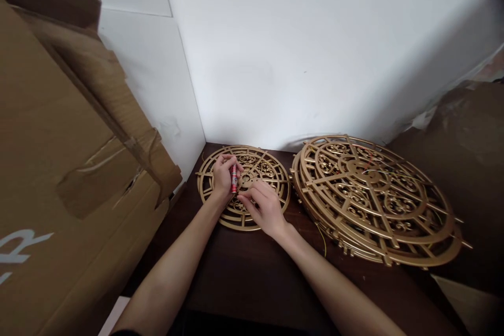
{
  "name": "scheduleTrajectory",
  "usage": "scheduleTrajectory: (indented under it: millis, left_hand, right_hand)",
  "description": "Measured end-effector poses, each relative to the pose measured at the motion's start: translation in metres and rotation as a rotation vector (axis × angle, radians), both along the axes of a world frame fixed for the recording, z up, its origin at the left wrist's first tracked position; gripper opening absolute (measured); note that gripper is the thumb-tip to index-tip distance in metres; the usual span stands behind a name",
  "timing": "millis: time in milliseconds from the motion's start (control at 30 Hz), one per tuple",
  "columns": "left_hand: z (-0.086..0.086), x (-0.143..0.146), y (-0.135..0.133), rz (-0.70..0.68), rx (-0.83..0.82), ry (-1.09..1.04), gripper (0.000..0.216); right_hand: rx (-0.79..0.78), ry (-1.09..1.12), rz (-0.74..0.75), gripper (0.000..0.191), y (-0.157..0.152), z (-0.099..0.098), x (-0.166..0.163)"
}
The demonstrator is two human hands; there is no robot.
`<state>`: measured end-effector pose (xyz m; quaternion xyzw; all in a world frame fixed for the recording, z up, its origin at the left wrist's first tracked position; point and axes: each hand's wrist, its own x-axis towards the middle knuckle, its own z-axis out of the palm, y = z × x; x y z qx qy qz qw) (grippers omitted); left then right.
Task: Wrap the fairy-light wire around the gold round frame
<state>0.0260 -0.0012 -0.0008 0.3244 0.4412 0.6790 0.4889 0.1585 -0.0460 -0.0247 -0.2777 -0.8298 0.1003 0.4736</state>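
My left hand (223, 176) is closed round a small red tube (233, 178), held upright over a small round gold openwork disc (268, 170) that lies on the dark brown table (252, 273). My right hand (263, 207) rests on the same disc just right of the tube, fingers curled and pinched toward the tube's lower end. What the right fingers hold, if anything, is hidden.
A stack of larger gold openwork discs (376, 197) lies on the table to the right. A big cardboard box (71, 168) leans at the left. White walls (295, 52) meet in the corner behind. Brown cardboard (468, 136) stands at the far right.
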Motion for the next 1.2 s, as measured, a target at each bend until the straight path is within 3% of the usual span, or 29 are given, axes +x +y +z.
scheduleTrajectory:
  millis: [200,367,700,1200]
  left_hand:
    - [0.0,0.004,-0.001,-0.016,-0.009,-0.051,0.018]
    - [0.0,0.003,0.0,-0.001,-0.01,-0.071,0.018]
    - [-0.001,0.005,-0.001,0.043,-0.022,-0.084,0.016]
    - [-0.009,0.012,0.002,0.08,0.054,-0.08,0.026]
  right_hand:
    - [0.016,0.003,0.042,0.007,-0.002,0.0,0.0]
    - [0.023,0.012,0.071,0.014,-0.004,0.001,0.0]
    - [0.091,-0.04,-0.101,0.007,-0.005,0.001,-0.001]
    - [-0.031,-0.082,-0.186,0.021,-0.002,-0.001,-0.001]
